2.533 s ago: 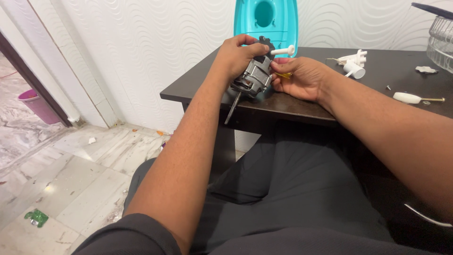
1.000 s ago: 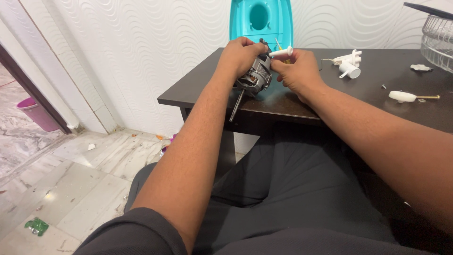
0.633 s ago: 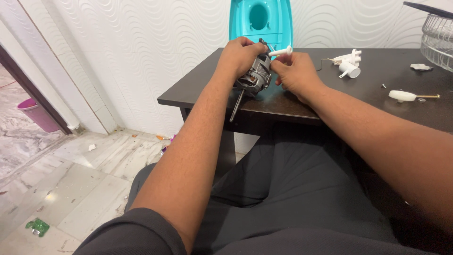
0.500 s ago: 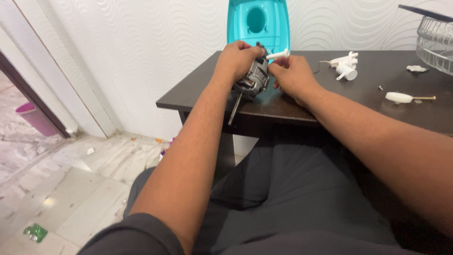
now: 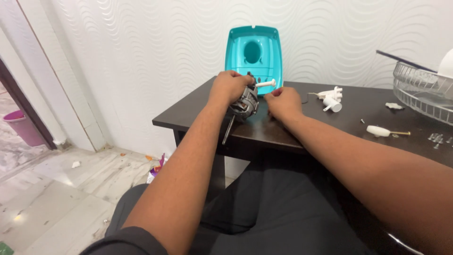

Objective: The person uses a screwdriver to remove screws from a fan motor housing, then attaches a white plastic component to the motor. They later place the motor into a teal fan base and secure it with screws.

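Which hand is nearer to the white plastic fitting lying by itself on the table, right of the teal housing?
The right hand. It rests on the table just left of the white plastic fitting. The left hand is farther left, gripping the motor.

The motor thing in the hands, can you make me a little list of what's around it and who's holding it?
left hand: left hand grips the top of the small electric motor
right hand: right hand rests beside the motor, fingers by its white knobbed rod
motor shaft: thin metal shaft pokes down past the table edge
behind: teal plastic housing stands upright against the wall
table: dark wooden table
right side: white plastic part, white-handled pin, wire fan guard
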